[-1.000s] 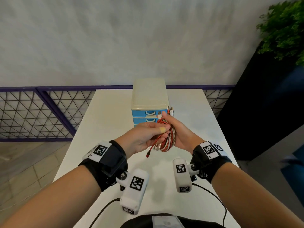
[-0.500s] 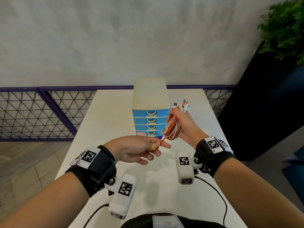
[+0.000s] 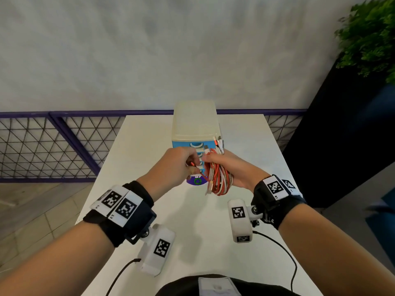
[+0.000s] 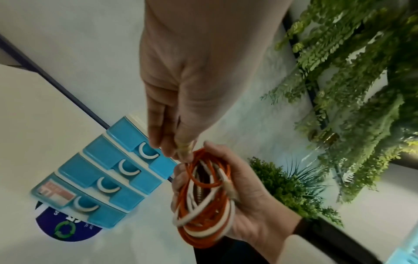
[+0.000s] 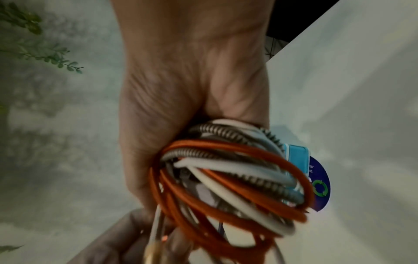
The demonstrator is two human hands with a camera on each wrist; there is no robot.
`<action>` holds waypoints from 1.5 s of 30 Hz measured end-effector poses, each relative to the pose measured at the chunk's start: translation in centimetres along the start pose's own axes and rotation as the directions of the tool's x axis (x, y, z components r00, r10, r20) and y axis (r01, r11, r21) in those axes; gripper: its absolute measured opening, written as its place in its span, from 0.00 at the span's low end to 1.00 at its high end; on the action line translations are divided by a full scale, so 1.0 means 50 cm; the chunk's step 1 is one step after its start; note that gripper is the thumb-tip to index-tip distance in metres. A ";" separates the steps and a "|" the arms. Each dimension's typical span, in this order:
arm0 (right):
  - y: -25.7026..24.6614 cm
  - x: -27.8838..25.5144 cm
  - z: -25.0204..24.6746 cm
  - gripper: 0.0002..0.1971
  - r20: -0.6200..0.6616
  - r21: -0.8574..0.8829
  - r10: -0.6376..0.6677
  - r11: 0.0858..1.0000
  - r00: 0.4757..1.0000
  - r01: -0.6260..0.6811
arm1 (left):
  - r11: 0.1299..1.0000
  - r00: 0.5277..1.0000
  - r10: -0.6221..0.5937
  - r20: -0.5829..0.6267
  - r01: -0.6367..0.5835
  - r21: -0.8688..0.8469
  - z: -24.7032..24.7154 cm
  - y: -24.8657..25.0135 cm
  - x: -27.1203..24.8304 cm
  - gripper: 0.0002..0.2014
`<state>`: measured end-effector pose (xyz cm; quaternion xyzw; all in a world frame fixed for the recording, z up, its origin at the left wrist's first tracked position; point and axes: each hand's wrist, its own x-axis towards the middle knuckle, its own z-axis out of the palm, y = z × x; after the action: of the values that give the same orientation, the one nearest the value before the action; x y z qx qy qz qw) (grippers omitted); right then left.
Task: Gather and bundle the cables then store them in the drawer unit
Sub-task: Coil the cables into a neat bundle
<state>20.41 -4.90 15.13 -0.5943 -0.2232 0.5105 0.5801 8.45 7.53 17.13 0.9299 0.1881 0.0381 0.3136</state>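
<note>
My right hand (image 3: 229, 167) grips a coiled bundle of orange, white and metal-braided cables (image 3: 219, 181) in front of the drawer unit (image 3: 195, 122), whose blue drawers are all closed. Several plug ends stick up above the fist. My left hand (image 3: 181, 165) is right beside the bundle and pinches a thin red cable end (image 3: 202, 176) that runs into the coil. In the left wrist view the left fingertips (image 4: 181, 151) meet the top of the bundle (image 4: 203, 205), with the drawer unit (image 4: 101, 178) behind. The right wrist view is filled by the bundle (image 5: 226, 178).
The drawer unit stands on a white table (image 3: 149, 146) over a round purple sticker (image 3: 195, 182). A purple mesh railing (image 3: 42, 146) runs behind and to the left. A dark planter with green plants (image 3: 367, 39) is on the right.
The left hand, which had pulled the red cable end down and left away from the bundle, has come back up to it. The right hand has moved the bundle slightly left and lower.
</note>
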 end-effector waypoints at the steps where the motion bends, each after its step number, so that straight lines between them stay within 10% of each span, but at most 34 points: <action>1: -0.002 -0.003 0.008 0.02 0.060 0.021 0.012 1.000 0.998 -0.014 | 0.999 0.999 0.023 -0.025 -0.024 -0.033 0.002 0.001 0.003 0.11; 11: 0.011 -0.012 0.014 0.09 0.068 -0.049 0.082 0.996 0.994 -0.078 | 0.975 0.982 0.135 -0.134 -0.107 0.195 0.020 -0.013 -0.003 0.26; 16: 0.015 0.001 0.001 0.07 -0.040 -0.117 0.062 0.991 0.997 -0.066 | 0.977 0.980 0.197 0.007 -0.197 0.082 0.014 -0.031 0.001 0.28; 21: 0.010 -0.008 0.023 0.07 0.021 -0.296 0.152 0.945 0.988 -0.139 | 0.600 0.839 0.522 0.152 -0.488 0.634 0.033 -0.029 -0.007 0.49; 25: 0.021 0.005 0.036 0.05 -0.008 -0.534 0.184 0.830 0.983 -0.160 | 0.587 0.787 0.593 0.169 -0.567 0.578 0.064 -0.031 0.002 0.44; 32: 0.026 -0.002 0.035 0.05 0.047 -0.540 0.278 0.815 0.959 -0.210 | 0.602 0.855 0.494 0.159 -0.468 0.647 0.081 -0.030 0.009 0.18; 38: 0.027 -0.007 0.044 0.24 0.065 -0.654 0.280 0.737 0.958 -0.171 | 0.716 0.894 0.419 0.157 -0.432 0.549 0.104 -0.047 -0.002 0.22; 42: 0.031 -0.010 0.034 0.63 0.061 -0.520 0.321 0.818 0.945 -0.245 | 0.774 0.909 0.398 0.127 -0.407 0.484 0.113 -0.061 -0.013 0.24; 45: 0.035 -0.014 0.028 0.68 0.090 -0.489 0.309 0.842 0.947 -0.228 | 0.778 0.913 0.383 0.142 -0.401 0.484 0.117 -0.063 -0.016 0.21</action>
<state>18.38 -5.24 14.01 -0.6986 -0.3022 0.5643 0.3197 7.77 6.22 10.61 0.9981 -0.0117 0.0358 0.0487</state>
